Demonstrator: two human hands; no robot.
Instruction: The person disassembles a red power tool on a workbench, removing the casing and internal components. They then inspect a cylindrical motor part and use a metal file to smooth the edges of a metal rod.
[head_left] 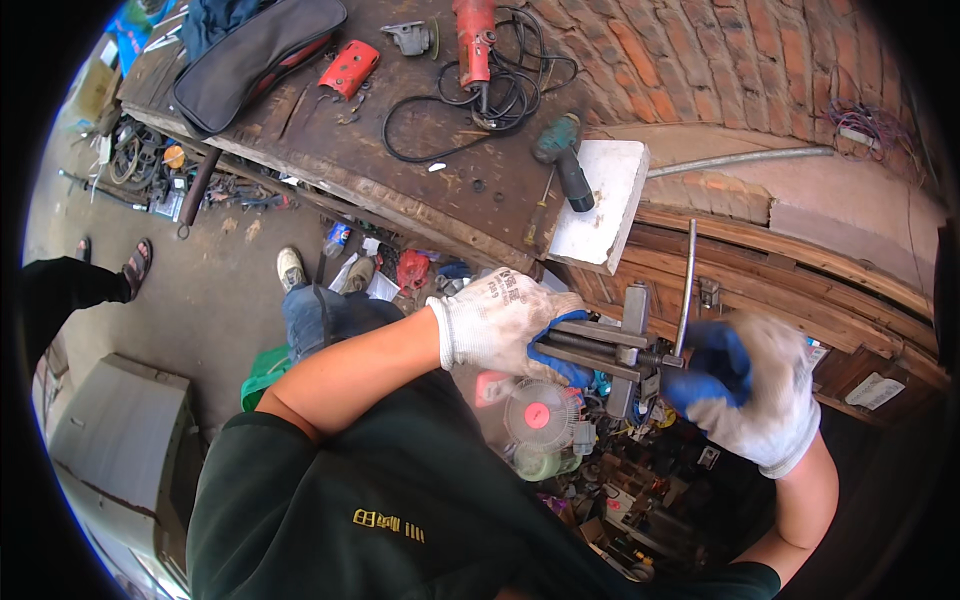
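Note:
A steel screw tool (590,342) with two parallel arms, a crosspiece (634,312) and a central screw lies sideways in mid-air before me. My left hand (510,322), in a white work glove with a blue palm, wraps round the arms' left end. A thin straight handle bar (688,285) stands up from the screw's right end. Beside that end, my right hand (755,385) is in a matching glove, its fingers bent and blurred by motion. Whether they touch the screw or bar I cannot tell.
Beyond my hands, a wooden workbench (440,190) carries a red corded power tool (474,45), a green drill (562,155), a white block (610,195) and a dark bag (255,65). Below are a fan (540,415) and cluttered parts. Another person's leg (80,290) is at left.

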